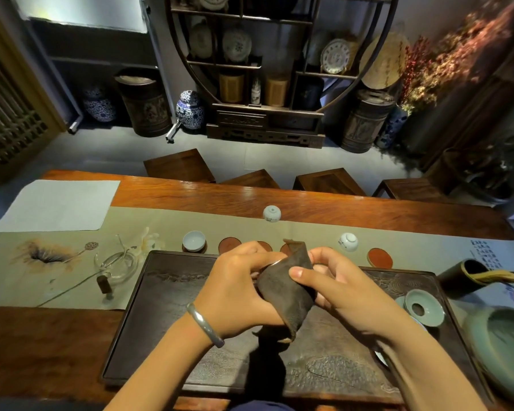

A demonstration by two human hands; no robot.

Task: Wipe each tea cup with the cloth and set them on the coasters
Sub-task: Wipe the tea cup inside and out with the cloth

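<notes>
The long wooden table (368,209) runs left to right in front of me, glossy and reddish, with a pale green runner (149,221) laid along it. Near me sits the dark carved tea tray (166,307), wide and rectangular, and I work above its middle.

My left hand (238,292) is closed around a cup that is almost wholly wrapped in the cloth (285,292); only a thin pale sliver of its rim (276,262) shows at the top between my hands. My right hand (336,289) pinches the cloth against it, thumb pressed flat on the front. The cloth is dark brown, soft and suede-like, folded into a rough cone with a corner standing up at the far side and a loose tail hanging below my left palm.

Along the runner just past the tray lies a row of round reddish-brown coasters. The one at the left end carries an upright white cup (193,241), pale blue inside. A bare coaster (229,245) lies to its right, and another bare one (379,257) sits at the right end. Two more white cups stand upside down on the runner: one (348,241) near the right coaster, one (271,213) farther off toward the middle.
</notes>
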